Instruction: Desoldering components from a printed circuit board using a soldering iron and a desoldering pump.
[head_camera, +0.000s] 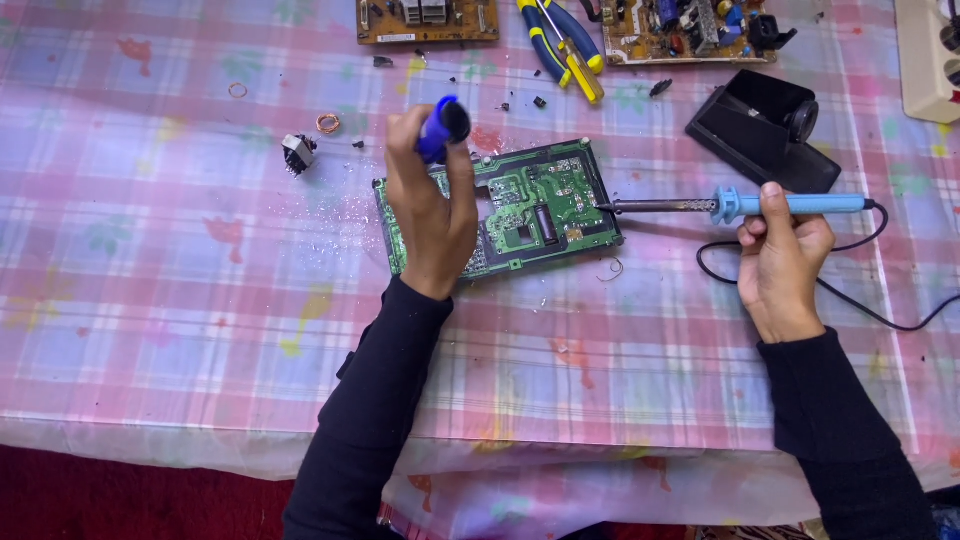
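Note:
A green circuit board (545, 205) lies flat on the pink checked tablecloth (200, 300). My left hand (432, 215) rests over the board's left part and grips a blue pump-like tool with a black cap (442, 125), held upright. My right hand (782, 262) holds a light blue soldering iron (740, 205) level, with its dark tip at the board's right edge. The iron's black cord (880, 310) loops away to the right.
A black soldering stand (765, 130) sits behind the iron. Two brown circuit boards (425, 20) (685, 30) and blue-and-yellow pliers (565, 45) lie at the far edge. A small transformer (298, 153), copper rings and loose parts are scattered left. A beige power strip (930, 60) is at the right.

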